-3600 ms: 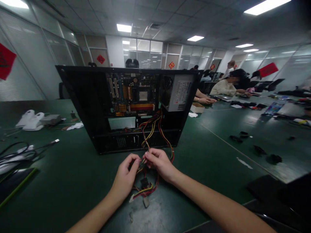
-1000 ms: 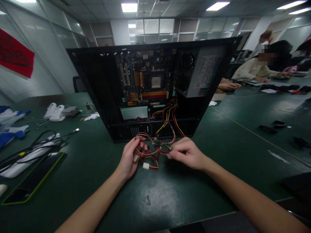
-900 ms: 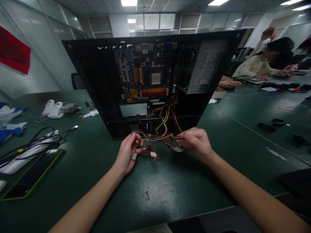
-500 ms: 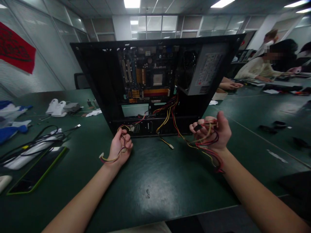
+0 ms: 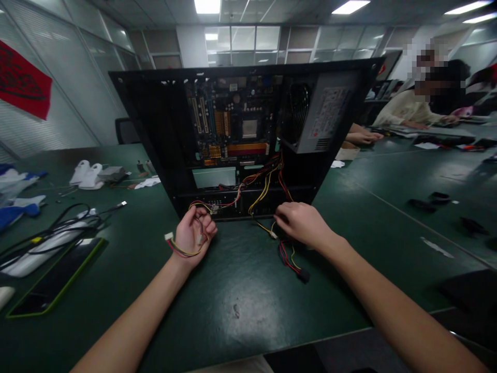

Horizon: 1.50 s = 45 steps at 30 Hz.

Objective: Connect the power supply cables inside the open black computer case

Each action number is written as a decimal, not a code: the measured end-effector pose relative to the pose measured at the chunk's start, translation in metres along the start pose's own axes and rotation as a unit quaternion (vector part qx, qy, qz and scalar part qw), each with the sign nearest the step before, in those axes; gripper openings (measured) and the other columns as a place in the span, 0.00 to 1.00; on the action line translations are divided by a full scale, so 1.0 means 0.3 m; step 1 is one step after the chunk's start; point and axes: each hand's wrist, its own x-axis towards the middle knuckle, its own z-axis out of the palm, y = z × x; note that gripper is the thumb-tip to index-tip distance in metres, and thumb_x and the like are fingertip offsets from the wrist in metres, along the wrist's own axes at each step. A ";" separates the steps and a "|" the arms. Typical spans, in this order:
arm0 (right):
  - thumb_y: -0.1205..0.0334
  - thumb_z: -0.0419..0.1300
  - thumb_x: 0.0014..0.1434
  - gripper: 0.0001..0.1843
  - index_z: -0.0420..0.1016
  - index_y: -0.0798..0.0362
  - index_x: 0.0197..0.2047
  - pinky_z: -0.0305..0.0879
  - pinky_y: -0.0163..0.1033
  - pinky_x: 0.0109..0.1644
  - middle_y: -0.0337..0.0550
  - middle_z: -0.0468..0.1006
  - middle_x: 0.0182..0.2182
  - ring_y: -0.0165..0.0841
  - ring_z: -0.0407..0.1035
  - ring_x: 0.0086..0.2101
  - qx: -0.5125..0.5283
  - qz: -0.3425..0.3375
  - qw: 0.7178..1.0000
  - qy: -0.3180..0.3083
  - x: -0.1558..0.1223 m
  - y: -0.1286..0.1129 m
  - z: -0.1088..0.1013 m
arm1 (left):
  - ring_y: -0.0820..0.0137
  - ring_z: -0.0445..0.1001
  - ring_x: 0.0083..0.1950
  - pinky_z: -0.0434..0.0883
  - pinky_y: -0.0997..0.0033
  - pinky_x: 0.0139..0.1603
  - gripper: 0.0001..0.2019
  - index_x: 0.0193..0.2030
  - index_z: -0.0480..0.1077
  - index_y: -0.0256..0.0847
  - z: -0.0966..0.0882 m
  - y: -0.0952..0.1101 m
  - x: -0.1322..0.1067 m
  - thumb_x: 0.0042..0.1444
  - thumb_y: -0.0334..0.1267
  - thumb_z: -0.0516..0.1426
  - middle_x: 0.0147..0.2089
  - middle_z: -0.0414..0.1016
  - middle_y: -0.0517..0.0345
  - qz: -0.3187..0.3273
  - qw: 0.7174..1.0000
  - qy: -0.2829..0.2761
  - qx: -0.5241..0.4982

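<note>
An open black computer case [image 5: 155,134] stands on the green table [image 5: 240,300], showing its motherboard [image 5: 233,122] and grey power supply [image 5: 324,119]. Red, yellow and black power cables [image 5: 264,186] hang out of it. My left hand [image 5: 194,233] lies palm up in front of the case, its fingers curled round a cable strand with a white connector [image 5: 169,237]. My right hand [image 5: 301,223] is palm down at the case's lower edge, fingers closed on wires near another white connector [image 5: 273,234]. A further strand with a black plug [image 5: 302,274] trails on the table below that hand.
Black cables [image 5: 58,228] and a green-edged dark tablet [image 5: 54,277] lie at left, white items [image 5: 87,173] further back. Small black parts [image 5: 438,197] are scattered at right. Other people sit at the far right of the table [image 5: 411,111].
My hands have pulled the tangled cables apart. The left keeps one strand; the right, raised half a second ago with a bundle, has come down to the case's lower edge.
</note>
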 end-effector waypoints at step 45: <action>0.63 0.59 0.64 0.07 0.73 0.54 0.34 0.69 0.42 0.49 0.46 0.80 0.36 0.34 0.74 0.41 0.422 -0.216 0.881 -0.003 -0.026 -0.254 0.027 | 0.84 0.48 0.16 0.53 0.83 0.17 0.15 0.32 0.66 0.37 0.003 -0.037 -0.001 0.53 0.44 0.65 0.19 0.54 0.72 0.059 0.995 0.045 0.073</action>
